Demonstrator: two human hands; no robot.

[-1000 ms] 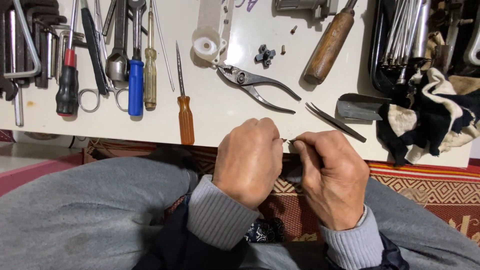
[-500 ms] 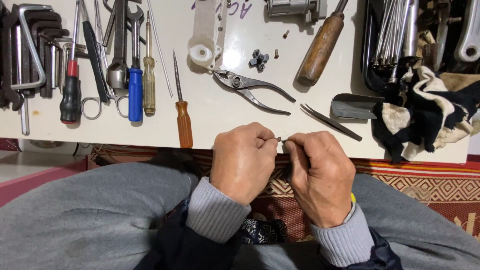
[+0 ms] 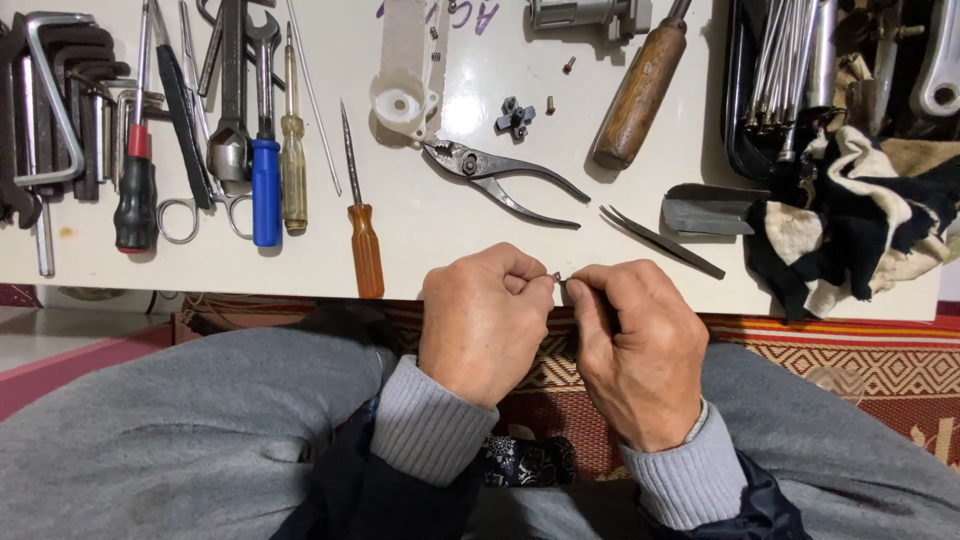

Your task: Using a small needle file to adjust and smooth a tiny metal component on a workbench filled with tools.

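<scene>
A tiny metal part is pinched between the fingertips of the left hand and the right hand, just below the near edge of the white table, at the centre of the frame. Both hands are closed tight around it, thumbs against forefingers, so little of it shows; whether it is a screw or a pin cannot be told. It is judged to be light, stiff and easily dropped, best taken by its ends with the fingertips, or with a fine tool.

Just above the hands, pliers are laid with handles spread, and tweezers are seen to the right of them. An orange-handled screwdriver lies left of centre, reaching the table edge. Further left, a blue-handled tool, a yellow-handled screwdriver, scissors and a row of hex keys are set out. A wooden-handled tool lies tilted at upper centre, near a small black part and a white plastic housing.

At the upper right, a black tray is seen holding a bundle of thin metal rods; a black-and-cream cloth is heaped against it. No other container can be made out.
</scene>
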